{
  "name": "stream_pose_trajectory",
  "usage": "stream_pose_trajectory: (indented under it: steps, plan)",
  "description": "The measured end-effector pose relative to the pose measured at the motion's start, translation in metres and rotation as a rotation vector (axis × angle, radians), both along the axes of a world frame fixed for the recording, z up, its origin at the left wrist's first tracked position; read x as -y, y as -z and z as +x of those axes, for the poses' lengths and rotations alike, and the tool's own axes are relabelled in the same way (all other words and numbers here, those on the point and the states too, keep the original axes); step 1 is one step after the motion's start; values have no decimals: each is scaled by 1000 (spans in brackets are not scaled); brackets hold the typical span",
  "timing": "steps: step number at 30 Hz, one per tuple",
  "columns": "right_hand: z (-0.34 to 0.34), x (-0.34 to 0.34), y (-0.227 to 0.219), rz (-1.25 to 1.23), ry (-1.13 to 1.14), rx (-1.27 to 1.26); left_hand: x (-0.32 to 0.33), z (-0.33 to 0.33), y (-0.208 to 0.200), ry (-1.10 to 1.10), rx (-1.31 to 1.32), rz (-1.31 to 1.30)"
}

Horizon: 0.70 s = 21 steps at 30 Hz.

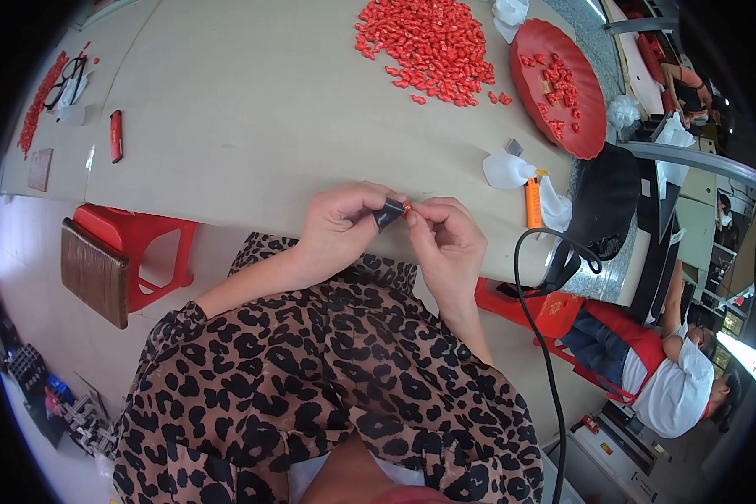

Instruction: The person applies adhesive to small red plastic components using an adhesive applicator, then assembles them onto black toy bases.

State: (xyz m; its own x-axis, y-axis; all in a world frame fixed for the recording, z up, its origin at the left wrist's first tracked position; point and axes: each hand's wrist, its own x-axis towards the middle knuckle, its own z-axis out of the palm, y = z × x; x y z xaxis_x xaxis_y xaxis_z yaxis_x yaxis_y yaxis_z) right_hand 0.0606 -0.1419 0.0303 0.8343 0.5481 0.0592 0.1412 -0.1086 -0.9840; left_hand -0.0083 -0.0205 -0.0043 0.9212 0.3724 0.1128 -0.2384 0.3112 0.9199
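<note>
Holding a black object (389, 213) in left hand (342, 225), pinching a red piece (407, 207) with right hand (452, 238), at near edge of table (269, 160).

Apparently a workshop: a long worktop (227, 109) bears a heap of small red pieces (433, 50) at twelve o'clock, a red stool (126, 238) stands at nine, another person (676, 391) works near four.
</note>
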Motion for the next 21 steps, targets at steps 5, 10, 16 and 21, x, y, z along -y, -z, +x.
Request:
stream_pose_trajectory:
  steps: [5, 10, 16, 21]
  plan:
    - [1, 1, 2, 4, -50, 16, -1, -1, 0, -36, -9, 119]
    - [2, -1, 3, -9, -20, 44, 0, -1, 4, -66, 16, 189]
    - [0, 0, 3, -20, -14, 20, -1, -1, 2, -72, 11, 268]
    - [1, 0, 5, -19, -19, 24, -1, 0, 2, -85, 26, 309]
